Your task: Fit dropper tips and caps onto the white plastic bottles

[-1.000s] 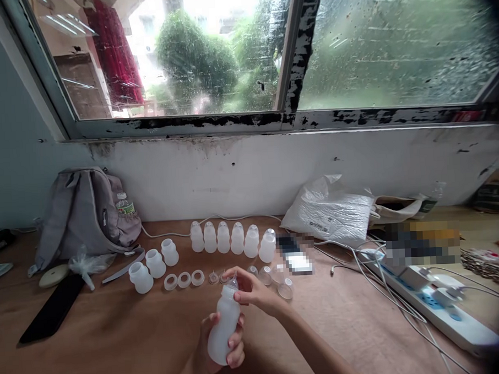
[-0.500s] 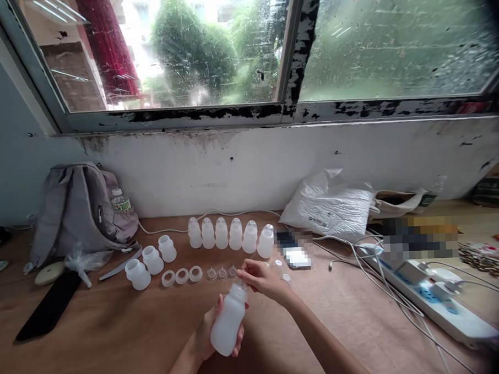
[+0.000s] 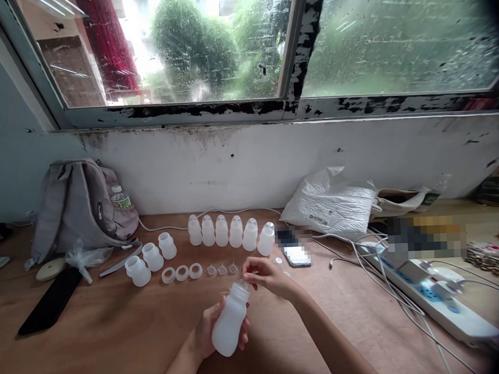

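While left-hand grip (image 3: 208, 325) holds baby bottle (image 3: 231, 327), right-hand grip (image 3: 268, 276) has moved up from its neck (image 3: 240, 291) to pinch teat (image 3: 242, 283), likely tugging it.

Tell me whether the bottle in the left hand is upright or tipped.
Tipped: the bottle leans in the left hand, its neck toward the right hand.

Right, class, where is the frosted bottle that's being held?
In the head view, the bottle is low, just left of centre, tilted in the left grip, its neck by the right grip, nearer the wearer than the three clear teats.
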`<action>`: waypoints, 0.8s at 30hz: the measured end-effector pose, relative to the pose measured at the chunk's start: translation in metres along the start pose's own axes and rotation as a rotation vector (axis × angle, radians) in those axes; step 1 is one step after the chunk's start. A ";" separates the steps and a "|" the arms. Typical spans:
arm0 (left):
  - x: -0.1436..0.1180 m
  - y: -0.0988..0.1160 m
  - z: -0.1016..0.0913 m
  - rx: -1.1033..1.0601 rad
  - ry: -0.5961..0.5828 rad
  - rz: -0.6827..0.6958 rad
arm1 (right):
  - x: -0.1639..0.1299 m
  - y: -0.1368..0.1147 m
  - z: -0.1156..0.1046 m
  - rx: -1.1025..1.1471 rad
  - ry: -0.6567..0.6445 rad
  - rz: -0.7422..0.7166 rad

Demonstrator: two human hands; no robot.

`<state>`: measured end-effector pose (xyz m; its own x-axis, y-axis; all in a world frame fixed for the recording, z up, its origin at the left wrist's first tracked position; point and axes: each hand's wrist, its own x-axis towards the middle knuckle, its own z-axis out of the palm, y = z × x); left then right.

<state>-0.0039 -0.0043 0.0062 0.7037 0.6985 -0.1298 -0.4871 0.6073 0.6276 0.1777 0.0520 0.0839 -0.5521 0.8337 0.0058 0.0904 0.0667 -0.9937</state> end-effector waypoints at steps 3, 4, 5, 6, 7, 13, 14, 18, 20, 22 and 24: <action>-0.003 0.001 -0.001 0.068 -0.003 0.015 | -0.002 -0.005 0.000 -0.023 -0.023 -0.010; -0.003 0.001 -0.002 0.087 -0.007 0.019 | -0.003 -0.006 0.000 -0.018 -0.029 -0.013; -0.004 0.000 -0.003 0.098 -0.011 0.019 | -0.003 -0.007 0.000 -0.008 -0.036 -0.017; -0.004 0.000 -0.005 0.102 -0.015 0.016 | -0.004 -0.008 0.000 0.006 -0.042 -0.020; -0.004 -0.001 -0.006 0.100 -0.020 0.011 | -0.004 -0.009 0.000 0.022 -0.049 -0.022; -0.002 -0.006 -0.016 0.012 -0.024 -0.026 | -0.006 -0.011 0.001 0.099 -0.072 -0.035; -0.001 -0.006 -0.016 -0.013 -0.030 -0.040 | -0.006 -0.011 0.001 0.106 -0.082 -0.040; -0.002 -0.005 -0.017 -0.084 -0.084 -0.053 | -0.007 -0.011 0.003 0.074 -0.096 -0.059; -0.002 -0.004 -0.017 -0.090 -0.100 -0.034 | -0.006 -0.010 0.005 -0.016 -0.055 -0.031; -0.002 -0.003 -0.018 -0.078 -0.086 -0.021 | -0.005 -0.009 0.007 -0.145 0.002 0.007; -0.001 -0.002 -0.019 -0.061 -0.056 -0.024 | -0.004 -0.007 0.008 -0.253 0.016 0.026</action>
<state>-0.0131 0.0005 -0.0093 0.7423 0.6625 -0.1001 -0.4995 0.6468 0.5763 0.1729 0.0440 0.0897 -0.5336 0.8456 -0.0156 0.3099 0.1783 -0.9339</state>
